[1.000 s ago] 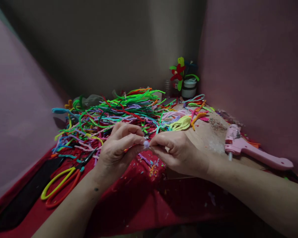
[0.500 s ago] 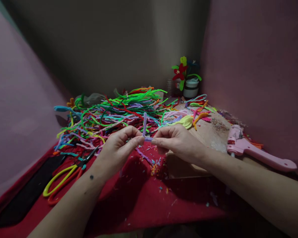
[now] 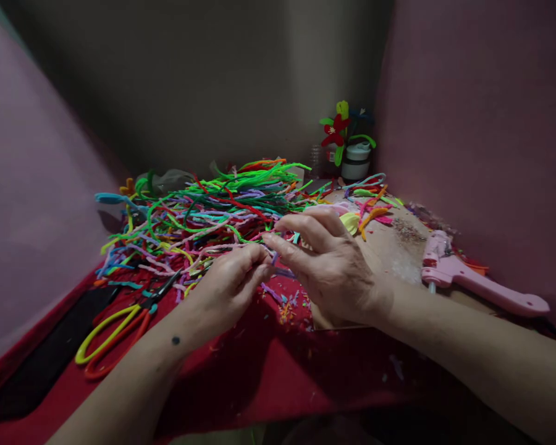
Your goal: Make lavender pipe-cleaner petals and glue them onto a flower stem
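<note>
My left hand (image 3: 241, 281) pinches a purple pipe cleaner (image 3: 285, 272) between thumb and fingertips, above the red cloth. Just right of it, my right hand (image 3: 327, 259) reaches over the pipe cleaner with its fingers extended toward my left fingertips. Part of the purple piece shows between the two hands; the rest is hidden behind the fingers. Behind both hands lies a big pile of coloured pipe cleaners (image 3: 222, 204), mostly green, pink, red and purple.
Scissors (image 3: 113, 340) with yellow and orange handles lie at the left beside a black strip (image 3: 50, 352). A pink glue gun (image 3: 477, 278) rests on the right. Farther back, a red flower (image 3: 335, 130) stands by a lidded jar (image 3: 356, 162). Small scraps litter the red cloth (image 3: 259, 371).
My right hand has let its pinch go and spread its fingers, moving up and over the purple pipe cleaner. The upright purple end is now largely covered by the fingers.
</note>
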Motion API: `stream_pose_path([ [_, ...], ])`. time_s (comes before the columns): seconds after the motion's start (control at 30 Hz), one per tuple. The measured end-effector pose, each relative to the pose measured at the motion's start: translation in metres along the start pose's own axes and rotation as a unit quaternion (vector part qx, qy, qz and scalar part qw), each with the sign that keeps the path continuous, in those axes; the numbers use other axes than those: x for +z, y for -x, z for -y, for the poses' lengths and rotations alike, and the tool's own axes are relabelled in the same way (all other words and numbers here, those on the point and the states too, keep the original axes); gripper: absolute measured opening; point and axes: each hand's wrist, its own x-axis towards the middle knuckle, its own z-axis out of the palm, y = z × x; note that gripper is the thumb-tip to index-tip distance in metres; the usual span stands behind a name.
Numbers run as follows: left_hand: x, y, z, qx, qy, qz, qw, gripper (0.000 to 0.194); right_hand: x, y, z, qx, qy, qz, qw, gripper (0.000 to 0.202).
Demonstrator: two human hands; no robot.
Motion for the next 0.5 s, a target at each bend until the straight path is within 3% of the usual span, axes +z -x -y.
stream_pose_path([
  [0.07,0.0002,-0.0004,-0.0006,-0.001,-0.016,0.011,1.0,0.021,-0.0001,-0.0015,-0.0011,0.034,-0.037,0.062,0.997,0.02],
  [0.13,-0.0002,-0.0011,-0.0004,-0.012,-0.016,0.012,1.0,0.02,-0.0007,-0.0034,-0.0028,0.126,-0.135,0.141,0.973,0.023],
  [0.23,-0.0011,-0.0019,0.0008,-0.035,0.007,0.01,0.999,0.019,-0.0033,-0.0073,-0.0049,0.277,-0.312,0.238,0.877,0.032],
  [0.37,-0.0005,-0.0022,0.0034,-0.055,0.031,0.009,0.998,0.019,-0.0047,-0.0097,-0.0078,0.383,-0.481,0.284,0.735,0.026],
  [0.43,0.0004,-0.0021,0.0041,-0.065,0.044,0.013,0.997,0.019,-0.0039,-0.0091,-0.0094,0.399,-0.523,0.288,0.695,0.022],
  [0.5,0.001,-0.0023,0.0033,-0.077,0.056,0.016,0.995,0.02,-0.0032,-0.0085,-0.0102,0.405,-0.534,0.289,0.683,0.021],
])
